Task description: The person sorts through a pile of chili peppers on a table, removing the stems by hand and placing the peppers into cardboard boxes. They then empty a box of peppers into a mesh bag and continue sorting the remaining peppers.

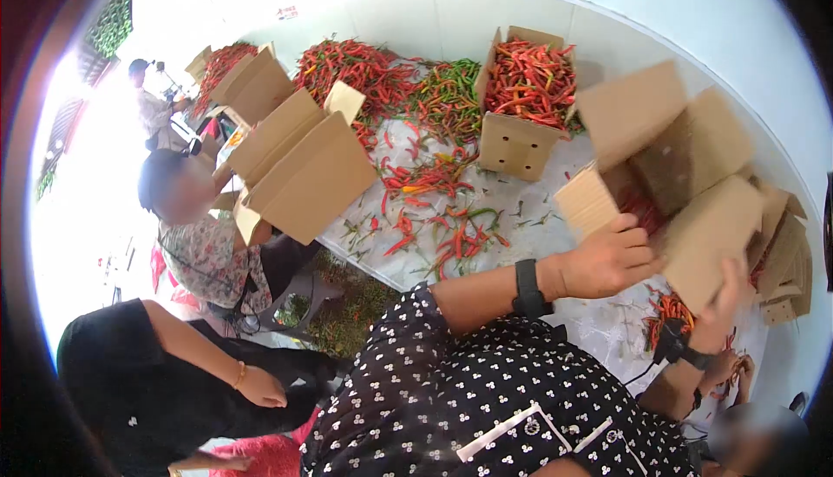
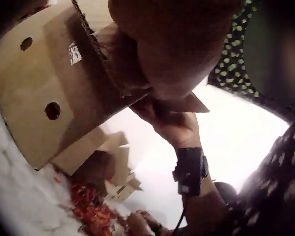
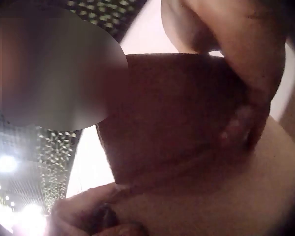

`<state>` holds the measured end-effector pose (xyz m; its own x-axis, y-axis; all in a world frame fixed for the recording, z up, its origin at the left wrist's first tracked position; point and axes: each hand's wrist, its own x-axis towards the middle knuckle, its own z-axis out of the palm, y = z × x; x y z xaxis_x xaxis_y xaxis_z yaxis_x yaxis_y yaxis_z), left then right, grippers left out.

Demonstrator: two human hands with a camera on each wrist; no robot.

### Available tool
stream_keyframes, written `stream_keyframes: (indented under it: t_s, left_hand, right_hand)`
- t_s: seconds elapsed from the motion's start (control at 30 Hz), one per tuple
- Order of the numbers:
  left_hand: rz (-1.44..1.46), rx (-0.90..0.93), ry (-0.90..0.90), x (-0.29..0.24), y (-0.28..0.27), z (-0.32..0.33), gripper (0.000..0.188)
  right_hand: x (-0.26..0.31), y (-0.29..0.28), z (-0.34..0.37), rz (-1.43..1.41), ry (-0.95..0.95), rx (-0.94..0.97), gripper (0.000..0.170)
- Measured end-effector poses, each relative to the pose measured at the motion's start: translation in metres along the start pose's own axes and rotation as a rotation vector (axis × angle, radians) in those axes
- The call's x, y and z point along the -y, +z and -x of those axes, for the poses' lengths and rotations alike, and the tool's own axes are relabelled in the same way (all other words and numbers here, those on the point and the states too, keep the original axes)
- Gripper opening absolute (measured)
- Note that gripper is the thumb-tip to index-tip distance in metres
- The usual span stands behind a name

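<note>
An open cardboard box (image 1: pixel 599 204) is tilted up at the right of the head view, its flaps spread and red chili peppers (image 1: pixel 640 206) partly visible inside. My left hand (image 1: pixel 607 260), with a black band on its wrist, grips the box at its near left edge. In the left wrist view, that hand (image 2: pixel 177 44) covers part of the box wall (image 2: pixel 24 93), which has round holes. My right hand (image 1: pixel 718 308) holds the near flap (image 1: pixel 711 234) by its lower right edge. In the right wrist view, the right hand (image 3: pixel 250 59) has thumb and fingers around the cardboard (image 3: pixel 172 108).
Loose chilies (image 1: pixel 468 234) lie on the white-covered table (image 1: pixel 529 243). A full box of red chilies (image 1: pixel 529 87) stands at the back beside large heaps (image 1: pixel 356 74). More boxes (image 1: pixel 785 251) stand at right. People sit along the left, one behind another box (image 1: pixel 312 173).
</note>
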<state>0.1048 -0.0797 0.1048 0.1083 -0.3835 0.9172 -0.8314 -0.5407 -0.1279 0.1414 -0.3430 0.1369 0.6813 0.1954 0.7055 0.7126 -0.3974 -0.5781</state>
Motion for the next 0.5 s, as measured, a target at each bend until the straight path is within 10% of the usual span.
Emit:
stream_keyframes:
  t_s: [0.07,0.17,0.27,0.37,0.5]
  left_hand:
    - [0.083,0.181,-0.074,0.002,0.018,0.031,0.041]
    - [0.228,0.384,-0.162,-0.002,0.029,0.072,0.042]
    - [0.233,0.287,-0.244,0.016,0.004,0.084,0.038]
    - [-0.089,0.006,-0.570,0.053,-0.041,0.083,0.030]
    - [-0.193,-0.360,-1.146,0.107,-0.096,0.079,0.024]
  right_hand:
    - [-0.048,0.030,0.013,-0.459,0.597,-0.072,0.035]
    - [-0.103,0.072,0.043,-0.747,0.789,-0.053,0.046]
    - [-0.098,0.070,0.031,-0.693,0.835,0.024,0.049]
    - [-0.113,0.048,-0.008,0.290,0.353,-0.034,0.056]
    - [-0.032,0.056,-0.097,0.244,0.392,0.126,0.062]
